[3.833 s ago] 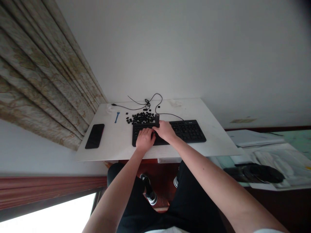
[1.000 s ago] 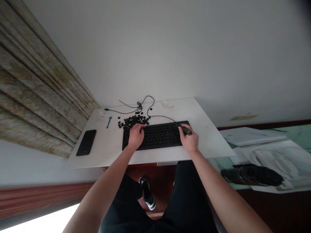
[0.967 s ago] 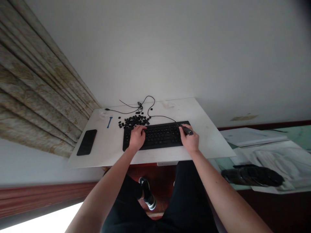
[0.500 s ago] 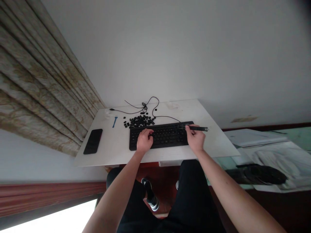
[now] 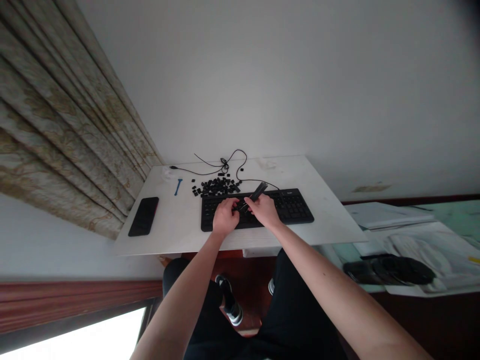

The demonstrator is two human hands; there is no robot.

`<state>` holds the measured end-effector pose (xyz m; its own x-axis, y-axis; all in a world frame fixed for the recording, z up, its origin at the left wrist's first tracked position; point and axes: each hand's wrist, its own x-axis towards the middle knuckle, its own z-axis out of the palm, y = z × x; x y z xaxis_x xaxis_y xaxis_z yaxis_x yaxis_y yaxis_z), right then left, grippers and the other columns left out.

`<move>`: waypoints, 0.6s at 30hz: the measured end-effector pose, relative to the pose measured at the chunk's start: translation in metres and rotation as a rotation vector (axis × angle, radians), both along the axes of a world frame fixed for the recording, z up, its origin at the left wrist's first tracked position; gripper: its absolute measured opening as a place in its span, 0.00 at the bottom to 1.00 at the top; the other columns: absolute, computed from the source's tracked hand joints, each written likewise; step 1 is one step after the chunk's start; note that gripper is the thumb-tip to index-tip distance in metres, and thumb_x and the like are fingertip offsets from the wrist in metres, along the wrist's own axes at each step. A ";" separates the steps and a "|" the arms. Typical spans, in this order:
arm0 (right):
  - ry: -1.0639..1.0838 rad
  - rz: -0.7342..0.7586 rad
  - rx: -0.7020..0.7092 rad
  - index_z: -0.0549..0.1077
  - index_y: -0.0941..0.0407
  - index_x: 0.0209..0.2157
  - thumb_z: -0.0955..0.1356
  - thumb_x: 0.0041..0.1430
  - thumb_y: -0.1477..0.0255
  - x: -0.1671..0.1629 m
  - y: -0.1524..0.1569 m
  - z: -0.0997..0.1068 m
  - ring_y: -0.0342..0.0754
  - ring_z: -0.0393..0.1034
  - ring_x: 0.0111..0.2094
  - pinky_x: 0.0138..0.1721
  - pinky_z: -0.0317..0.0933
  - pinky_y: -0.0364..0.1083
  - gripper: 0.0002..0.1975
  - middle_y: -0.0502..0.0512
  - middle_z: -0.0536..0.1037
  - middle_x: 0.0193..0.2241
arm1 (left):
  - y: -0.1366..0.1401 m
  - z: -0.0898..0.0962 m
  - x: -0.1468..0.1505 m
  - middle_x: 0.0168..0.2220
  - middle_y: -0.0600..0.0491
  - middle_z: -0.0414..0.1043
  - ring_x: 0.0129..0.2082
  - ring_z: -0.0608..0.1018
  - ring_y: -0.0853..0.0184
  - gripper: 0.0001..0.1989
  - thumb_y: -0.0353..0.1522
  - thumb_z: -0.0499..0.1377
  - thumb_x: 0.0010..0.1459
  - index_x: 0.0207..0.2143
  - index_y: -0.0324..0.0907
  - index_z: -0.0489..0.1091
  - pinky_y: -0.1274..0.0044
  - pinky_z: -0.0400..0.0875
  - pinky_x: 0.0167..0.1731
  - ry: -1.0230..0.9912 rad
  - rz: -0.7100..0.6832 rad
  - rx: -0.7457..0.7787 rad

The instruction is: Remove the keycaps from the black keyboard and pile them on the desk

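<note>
A black keyboard lies on the white table. Over its middle, my right hand is closed on a wire keycap puller, whose black handle slants up to the right. Thin wires of the puller reach down toward the keys, close to the fingers of my left hand. My left hand rests on the left part of the keyboard with curled fingers; anything between them is too small to make out. Behind the keyboard lies a heap of loose black keycaps, with a few scattered around it.
The keyboard's cable loops along the back of the table. A blue tool and a black phone lie at the left. Beyond the right edge is a lower surface with papers and a black object.
My right hand has moved left with the keycap puller, from the keyboard's right end to its middle beside my left hand. The puller's handle now tilts upward. My left hand stays nearly in place.
</note>
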<state>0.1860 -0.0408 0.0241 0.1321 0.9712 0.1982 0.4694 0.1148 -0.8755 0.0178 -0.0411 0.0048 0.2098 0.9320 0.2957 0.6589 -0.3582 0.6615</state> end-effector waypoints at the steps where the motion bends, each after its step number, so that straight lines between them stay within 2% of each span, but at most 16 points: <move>1: -0.022 -0.011 0.004 0.73 0.54 0.27 0.70 0.60 0.61 -0.001 0.000 0.001 0.52 0.77 0.21 0.22 0.69 0.46 0.12 0.55 0.80 0.21 | 0.000 0.001 0.000 0.40 0.50 0.75 0.42 0.76 0.62 0.22 0.20 0.55 0.50 0.48 0.43 0.71 0.69 0.72 0.47 0.012 -0.005 0.004; 6: -0.159 -0.044 -0.004 0.73 0.53 0.28 0.71 0.59 0.64 -0.011 0.002 0.007 0.52 0.77 0.23 0.24 0.68 0.46 0.09 0.53 0.79 0.22 | 0.000 0.005 0.003 0.42 0.48 0.75 0.45 0.75 0.58 0.18 0.24 0.58 0.53 0.48 0.42 0.71 0.66 0.70 0.47 0.126 -0.051 0.027; 11: -0.285 -0.025 0.038 0.74 0.53 0.30 0.71 0.58 0.70 -0.019 0.004 0.011 0.55 0.79 0.29 0.30 0.69 0.48 0.04 0.56 0.81 0.26 | 0.001 0.006 0.005 0.41 0.46 0.74 0.46 0.74 0.55 0.08 0.28 0.60 0.57 0.41 0.43 0.72 0.64 0.68 0.47 0.248 -0.065 0.030; 15: -0.190 0.074 0.050 0.75 0.53 0.32 0.70 0.58 0.72 -0.015 0.000 0.008 0.52 0.79 0.29 0.32 0.70 0.46 0.01 0.54 0.81 0.27 | 0.002 0.004 0.005 0.40 0.47 0.73 0.46 0.73 0.55 0.05 0.30 0.60 0.59 0.39 0.43 0.73 0.64 0.68 0.47 0.277 -0.090 0.033; 18: -0.048 0.135 0.064 0.75 0.54 0.34 0.69 0.61 0.66 -0.009 -0.009 0.004 0.52 0.79 0.30 0.32 0.70 0.46 0.06 0.54 0.81 0.27 | 0.003 0.002 0.004 0.40 0.47 0.73 0.47 0.73 0.55 0.06 0.34 0.61 0.61 0.40 0.44 0.74 0.64 0.67 0.47 0.286 -0.117 0.041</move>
<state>0.1774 -0.0499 0.0279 -0.0104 0.9646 0.2634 0.4867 0.2349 -0.8414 0.0222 -0.0385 0.0067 0.3949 0.8851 0.2463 0.7688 -0.4651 0.4389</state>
